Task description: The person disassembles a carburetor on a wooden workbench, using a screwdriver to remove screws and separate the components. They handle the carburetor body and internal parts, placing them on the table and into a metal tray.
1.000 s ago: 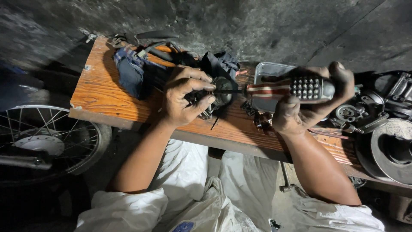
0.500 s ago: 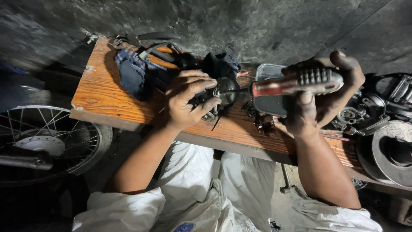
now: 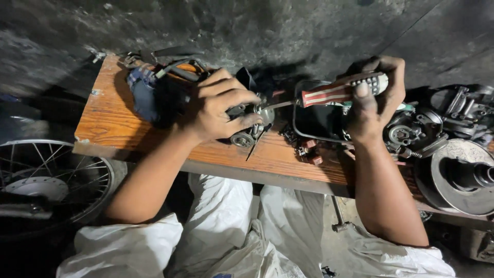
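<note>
A person sits at a long brown wooden bench (image 3: 110,121) and works with both bare hands. The left hand (image 3: 218,110) is curled over a small dark metal machine part (image 3: 247,128) with a round silver end. Its fingers (image 3: 242,98) are bent and pressed close together, and they grip the part and hold it just above the bench top.

The right hand (image 3: 373,105) holds a screwdriver with a red and white striped handle (image 3: 334,92). The fingers are wrapped tight around the dark knobbly end of the handle, and the thumb (image 3: 362,98) lies flat along it. The thin metal shaft points left, and its tip meets the machine part in the left hand.

A blue cloth bag with orange trim (image 3: 146,92) lies on the bench beside the left hand. A dark tray with a shiny rim (image 3: 314,121) sits under the screwdriver. Small red bits (image 3: 309,152) lie near it. Grey metal engine pieces (image 3: 411,134) and a big round metal disc (image 3: 458,177) sit to the right. A spoked wheel (image 3: 54,180) stands on the floor to the left.
</note>
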